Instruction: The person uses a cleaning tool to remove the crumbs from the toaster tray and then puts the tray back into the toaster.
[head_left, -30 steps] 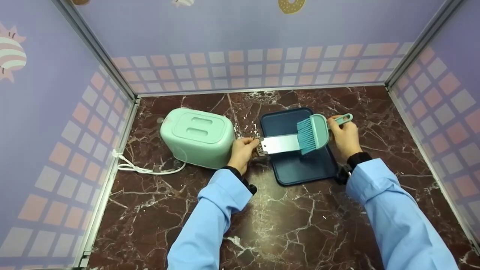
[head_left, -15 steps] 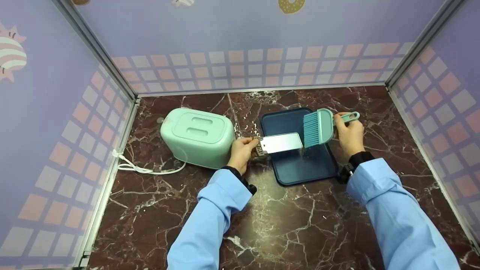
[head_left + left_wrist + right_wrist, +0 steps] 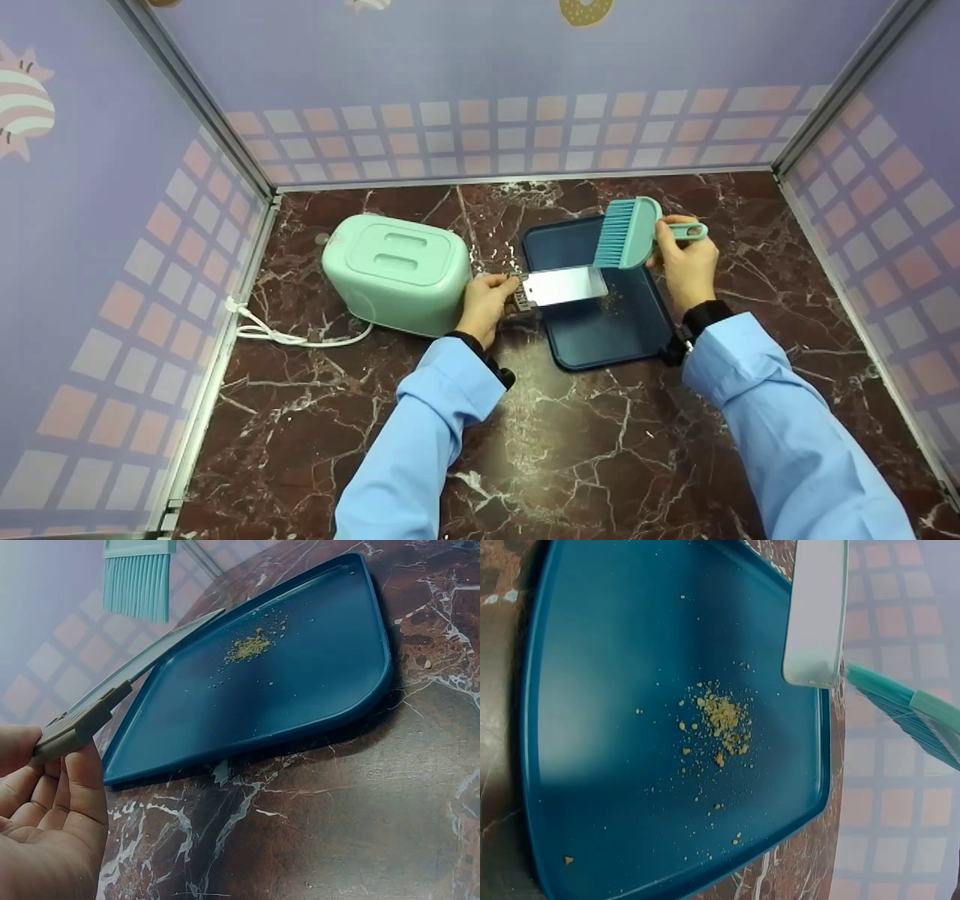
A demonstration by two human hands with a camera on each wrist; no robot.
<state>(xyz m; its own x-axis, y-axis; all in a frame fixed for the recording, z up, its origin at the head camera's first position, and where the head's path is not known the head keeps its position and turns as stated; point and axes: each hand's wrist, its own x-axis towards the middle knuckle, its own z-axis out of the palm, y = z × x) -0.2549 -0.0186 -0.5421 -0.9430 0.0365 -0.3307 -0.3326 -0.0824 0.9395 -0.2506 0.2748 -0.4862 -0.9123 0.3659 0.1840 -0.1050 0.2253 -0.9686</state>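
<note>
My left hand (image 3: 486, 304) pinches the brown end of a toaster crumb tray (image 3: 566, 286), a flat shiny metal plate, between thumb and fingers. The plate hangs tilted over a dark blue tray (image 3: 615, 337). My right hand (image 3: 686, 262) grips the handle of a mint-green brush (image 3: 641, 234), whose teal bristles (image 3: 616, 232) stand at the far edge of the plate. In the right wrist view a pile of yellowish crumbs (image 3: 724, 716) lies on the blue tray, with finer specks scattered round it. Some pale dust shows at the plate's free end.
Left of my left hand stands a mint-green toaster (image 3: 397, 274) with its lid on. Its white cord (image 3: 285, 340) runs to the left wall. Patterned purple panels (image 3: 495, 75) enclose the dark red marble surface (image 3: 540, 450) on three sides.
My right hand has drawn the brush off the crumb tray's free end, then up and back to its far edge. Crumbs now show on the blue tray. My left hand has hardly moved.
</note>
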